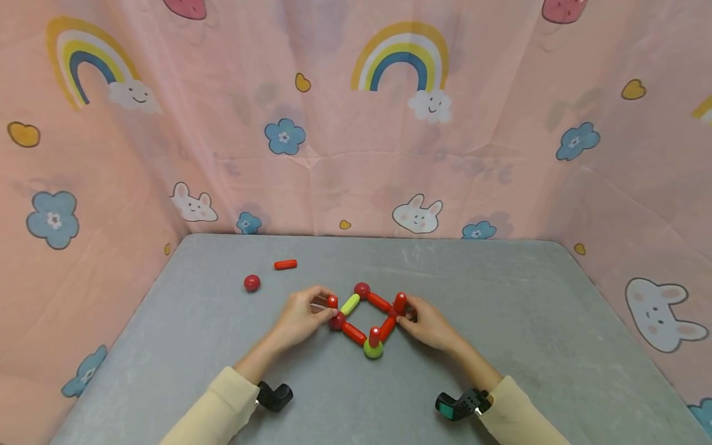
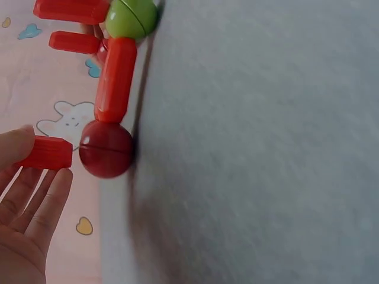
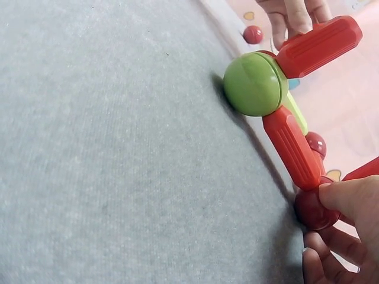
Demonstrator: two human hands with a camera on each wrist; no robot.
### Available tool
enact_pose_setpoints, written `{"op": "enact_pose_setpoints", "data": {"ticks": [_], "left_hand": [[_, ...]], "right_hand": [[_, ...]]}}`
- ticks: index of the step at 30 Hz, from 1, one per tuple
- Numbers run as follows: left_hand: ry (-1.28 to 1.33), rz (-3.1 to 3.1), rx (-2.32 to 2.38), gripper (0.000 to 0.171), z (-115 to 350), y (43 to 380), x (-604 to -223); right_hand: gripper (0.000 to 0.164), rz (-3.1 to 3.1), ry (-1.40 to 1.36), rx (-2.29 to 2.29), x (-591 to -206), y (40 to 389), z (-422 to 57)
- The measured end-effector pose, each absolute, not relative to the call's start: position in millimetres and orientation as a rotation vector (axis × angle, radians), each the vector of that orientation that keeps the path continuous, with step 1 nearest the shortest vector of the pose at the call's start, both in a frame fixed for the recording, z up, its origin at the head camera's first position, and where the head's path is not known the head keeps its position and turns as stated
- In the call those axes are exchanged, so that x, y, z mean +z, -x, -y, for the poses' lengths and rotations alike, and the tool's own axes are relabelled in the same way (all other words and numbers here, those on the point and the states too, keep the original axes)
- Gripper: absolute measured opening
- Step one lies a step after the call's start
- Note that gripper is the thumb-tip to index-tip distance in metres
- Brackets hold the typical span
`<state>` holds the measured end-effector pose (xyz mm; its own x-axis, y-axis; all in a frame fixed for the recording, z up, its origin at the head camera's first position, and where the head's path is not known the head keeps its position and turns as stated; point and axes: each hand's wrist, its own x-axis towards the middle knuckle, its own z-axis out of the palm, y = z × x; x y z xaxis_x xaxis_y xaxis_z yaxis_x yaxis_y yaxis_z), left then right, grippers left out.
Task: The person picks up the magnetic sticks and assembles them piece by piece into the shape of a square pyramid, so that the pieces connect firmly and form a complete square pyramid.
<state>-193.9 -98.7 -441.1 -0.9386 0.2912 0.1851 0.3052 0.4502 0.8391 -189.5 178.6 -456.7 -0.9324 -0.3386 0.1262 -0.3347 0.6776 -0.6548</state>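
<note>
A square frame of toy building rods and balls lies on the grey table (image 1: 556,321). Its corners are a green ball (image 1: 373,350) in front and red balls at the back (image 1: 362,290), left (image 1: 336,321) and right (image 3: 312,208). Three red rods and one yellow-green rod (image 1: 350,305) join them. Upright red rods stand on the green ball and the right ball. My left hand (image 1: 300,315) pinches another red rod (image 2: 50,152), its end just short of the left ball in the left wrist view. With thumb and fingers, my right hand (image 1: 429,322) grips the right ball.
A loose red ball (image 1: 252,283) and a loose red rod (image 1: 285,264) lie at the back left of the table. Behind and beside the table hangs a pink patterned cloth (image 1: 334,173). A black wrist camera (image 1: 463,405) sits on each forearm.
</note>
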Motion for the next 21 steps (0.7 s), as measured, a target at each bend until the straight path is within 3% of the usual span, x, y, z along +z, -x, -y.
{"op": "enact_pose_setpoints", "data": {"ticks": [21], "left_hand": [[0.583, 2.709, -1.544, 0.025, 93.5, 194.6, -446.0]], "right_hand": [[0.018, -2.869, 0.588, -1.133, -458.7, 189.8, -179.9]]}}
